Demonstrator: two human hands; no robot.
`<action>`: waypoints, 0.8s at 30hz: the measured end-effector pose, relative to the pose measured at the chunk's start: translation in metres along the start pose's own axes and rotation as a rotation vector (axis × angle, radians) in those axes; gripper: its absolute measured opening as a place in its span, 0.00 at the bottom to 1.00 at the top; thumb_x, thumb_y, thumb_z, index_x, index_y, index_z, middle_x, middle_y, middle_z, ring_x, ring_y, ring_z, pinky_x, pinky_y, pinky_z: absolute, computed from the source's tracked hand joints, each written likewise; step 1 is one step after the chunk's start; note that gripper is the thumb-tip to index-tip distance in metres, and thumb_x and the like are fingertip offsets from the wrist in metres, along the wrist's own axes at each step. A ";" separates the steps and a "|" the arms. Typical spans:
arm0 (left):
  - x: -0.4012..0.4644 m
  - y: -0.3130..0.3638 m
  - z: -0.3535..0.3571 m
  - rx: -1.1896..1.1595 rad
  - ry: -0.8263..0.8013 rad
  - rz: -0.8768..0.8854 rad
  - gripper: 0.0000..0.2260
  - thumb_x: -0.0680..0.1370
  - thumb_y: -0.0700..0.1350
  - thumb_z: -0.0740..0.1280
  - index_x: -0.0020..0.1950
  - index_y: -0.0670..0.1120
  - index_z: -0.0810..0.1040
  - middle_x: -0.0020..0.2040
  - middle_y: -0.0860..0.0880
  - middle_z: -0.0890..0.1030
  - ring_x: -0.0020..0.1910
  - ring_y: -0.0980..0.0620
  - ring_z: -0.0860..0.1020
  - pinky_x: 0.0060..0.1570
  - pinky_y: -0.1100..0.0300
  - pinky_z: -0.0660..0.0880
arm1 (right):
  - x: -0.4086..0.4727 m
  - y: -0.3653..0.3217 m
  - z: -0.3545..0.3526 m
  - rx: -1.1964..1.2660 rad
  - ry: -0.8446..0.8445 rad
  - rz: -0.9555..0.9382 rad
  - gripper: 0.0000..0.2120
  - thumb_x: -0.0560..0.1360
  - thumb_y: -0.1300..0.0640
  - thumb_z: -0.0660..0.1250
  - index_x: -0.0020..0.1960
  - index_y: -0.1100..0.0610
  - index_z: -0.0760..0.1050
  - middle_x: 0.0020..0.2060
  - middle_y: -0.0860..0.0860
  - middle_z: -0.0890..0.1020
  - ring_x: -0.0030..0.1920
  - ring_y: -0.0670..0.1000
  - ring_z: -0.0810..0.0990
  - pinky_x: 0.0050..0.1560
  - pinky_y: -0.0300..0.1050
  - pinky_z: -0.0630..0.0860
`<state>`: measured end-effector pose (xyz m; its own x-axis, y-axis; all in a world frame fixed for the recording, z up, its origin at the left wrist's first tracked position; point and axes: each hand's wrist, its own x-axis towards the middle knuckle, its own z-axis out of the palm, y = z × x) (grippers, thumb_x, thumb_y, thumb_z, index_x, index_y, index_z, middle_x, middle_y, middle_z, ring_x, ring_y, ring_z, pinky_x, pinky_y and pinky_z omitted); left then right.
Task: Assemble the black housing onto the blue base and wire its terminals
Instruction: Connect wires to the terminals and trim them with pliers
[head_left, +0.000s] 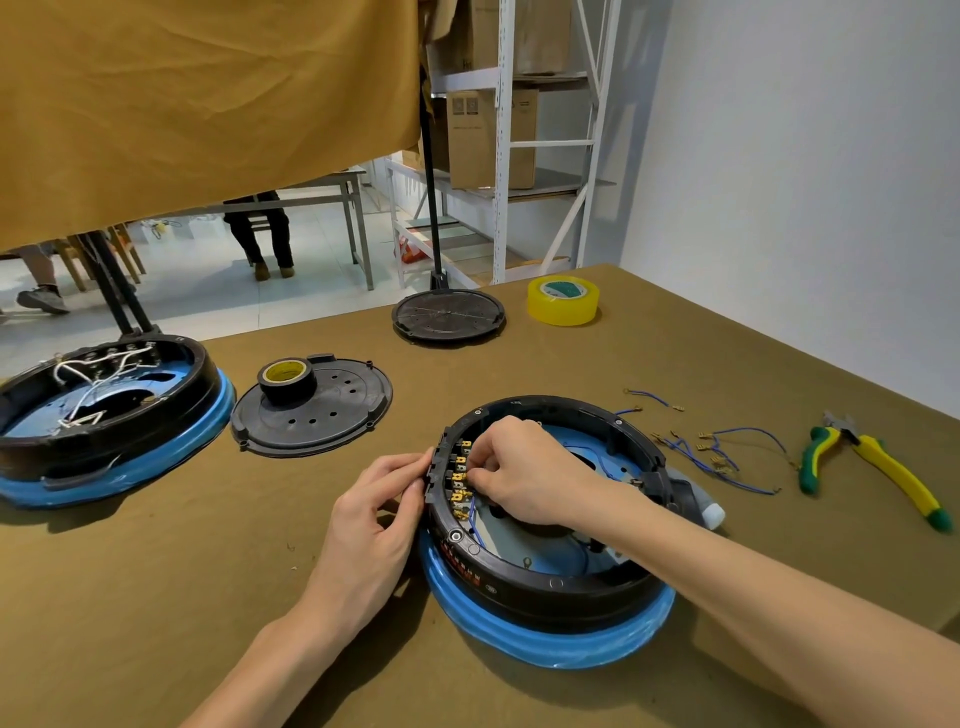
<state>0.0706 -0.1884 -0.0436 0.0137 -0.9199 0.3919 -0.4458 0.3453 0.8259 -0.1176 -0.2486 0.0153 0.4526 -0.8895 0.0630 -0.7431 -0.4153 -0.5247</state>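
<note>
Because the black housing already sits seated on the blue base, the pair should handle as one stiff, fairly heavy plastic disc, best steadied at its outer wall. That is where the left hand works, its fingertips pressed against the outside of the rim beside the terminals. Reaching inside the ring, the right hand has its fingers curled down at the brass tabs, apparently pinching a blue wire; the exact grip is hidden under the knuckles. Those tabs look small and bendable, and the wire thin and limp, so it is best held close to its connector. Housing and base lie near the front edge of the counter, right of centre, with loose wires and pliers toward the right edge.
</note>
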 end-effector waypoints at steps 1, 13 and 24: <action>0.000 0.000 0.000 -0.003 -0.002 0.000 0.15 0.83 0.42 0.63 0.66 0.58 0.77 0.60 0.66 0.79 0.63 0.68 0.74 0.57 0.76 0.71 | 0.000 0.000 0.000 0.004 -0.001 0.005 0.10 0.81 0.60 0.66 0.50 0.61 0.86 0.39 0.55 0.86 0.40 0.50 0.84 0.47 0.47 0.81; -0.003 0.006 0.004 -0.026 0.064 0.013 0.15 0.83 0.40 0.64 0.65 0.55 0.79 0.57 0.64 0.81 0.60 0.67 0.77 0.52 0.75 0.74 | -0.004 0.003 0.001 0.131 0.051 0.056 0.07 0.80 0.58 0.69 0.52 0.58 0.86 0.30 0.41 0.78 0.33 0.39 0.77 0.36 0.33 0.70; -0.002 0.006 0.000 -0.104 0.060 0.002 0.15 0.81 0.38 0.67 0.57 0.58 0.81 0.56 0.57 0.81 0.57 0.65 0.79 0.48 0.72 0.78 | -0.001 0.003 0.002 0.110 0.033 -0.017 0.06 0.79 0.61 0.69 0.48 0.59 0.86 0.32 0.44 0.80 0.27 0.32 0.76 0.31 0.27 0.67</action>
<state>0.0676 -0.1848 -0.0394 0.0683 -0.9075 0.4144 -0.3508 0.3670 0.8616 -0.1198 -0.2485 0.0119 0.4472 -0.8889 0.0993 -0.6761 -0.4086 -0.6131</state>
